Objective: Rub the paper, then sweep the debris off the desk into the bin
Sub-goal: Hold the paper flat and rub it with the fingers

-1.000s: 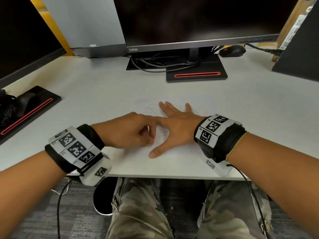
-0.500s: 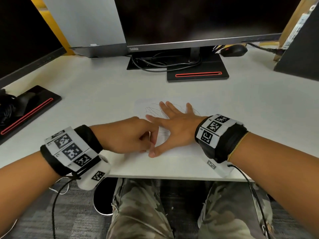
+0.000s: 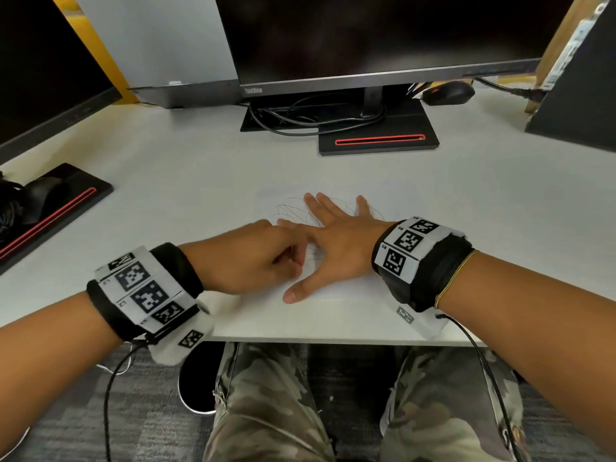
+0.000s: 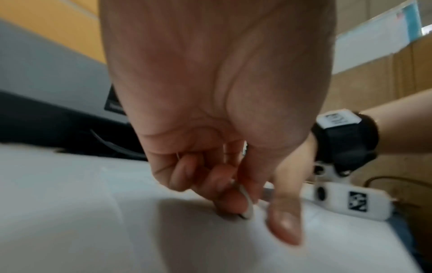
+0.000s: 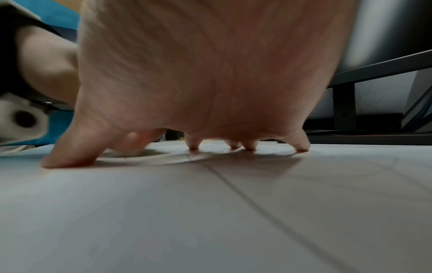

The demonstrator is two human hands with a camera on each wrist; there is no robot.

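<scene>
A white paper [image 3: 346, 291] with pencil scribbles lies on the desk near its front edge. My right hand [image 3: 328, 238] lies flat on the sheet with fingers spread, and its fingertips [image 5: 250, 147] press on the paper [image 5: 233, 203]. My left hand [image 3: 270, 258] is curled just left of it, between the right thumb and forefinger. My left hand [image 4: 233, 192] pinches a small pale eraser [image 4: 248, 206], whose tip touches the paper [image 4: 105, 221]. The picture there is blurred. No debris can be made out.
A monitor stand [image 3: 376, 141] with cables sits behind the paper and a black mouse [image 3: 450, 93] at the back right. Another monitor base [image 3: 50, 208] is at the left. Below the desk edge, by my knees, is a dark round thing with a pale rim [image 3: 196, 381].
My left hand has shifted slightly back and forth beside the right thumb. The right hand has stayed flat on the paper.
</scene>
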